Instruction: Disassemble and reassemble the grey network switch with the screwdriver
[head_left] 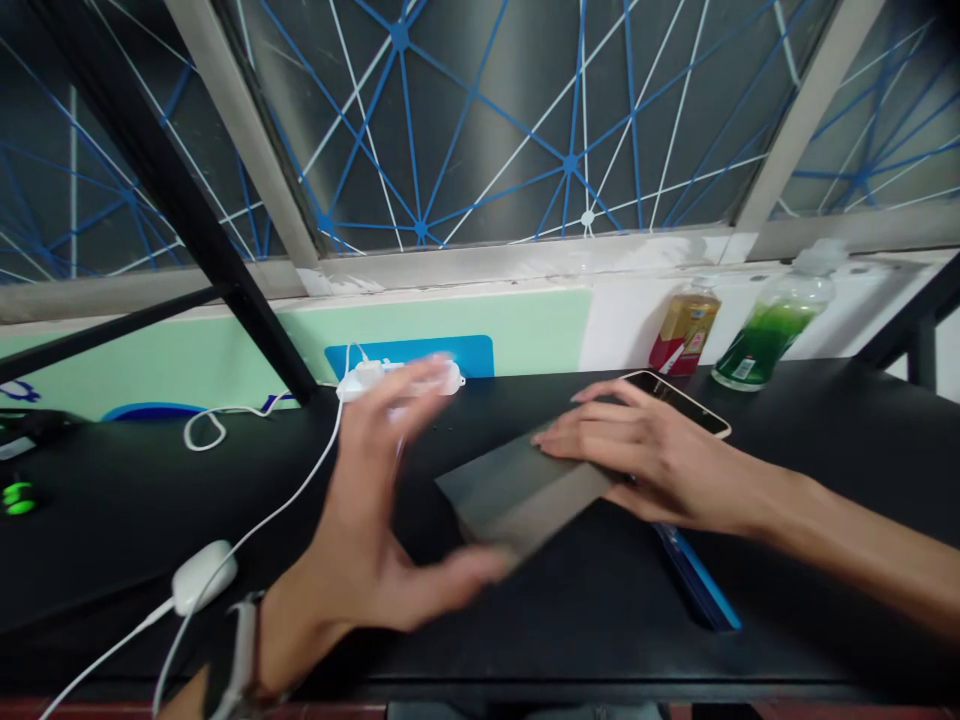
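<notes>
Looks from the wearer's head, at the near side, forward and down across the black desk (pixel 555 640) to the wall (pixel 525 315) and window (pixel 487 130) behind. Takes in the left hand (pixel 371 545) and right hand (pixel 660 460) at close range; crops the left forearm (pixel 187 698) at the bottom border, the right forearm (pixel 855 550) at the right.

i saw the held piece (pixel 517 492) two-toned gray, cooler on one face and browner on the other. my feed showed a black desk (pixel 540 640), a blue strip (pixel 697 582) and a dark phone (pixel 691 406) rimmed in pale gold. the small bottle (pixel 688 318) was amber and red, the large bottle (pixel 765 335) green; blue and white lines crisscrossed the window (pixel 480 130).
</notes>
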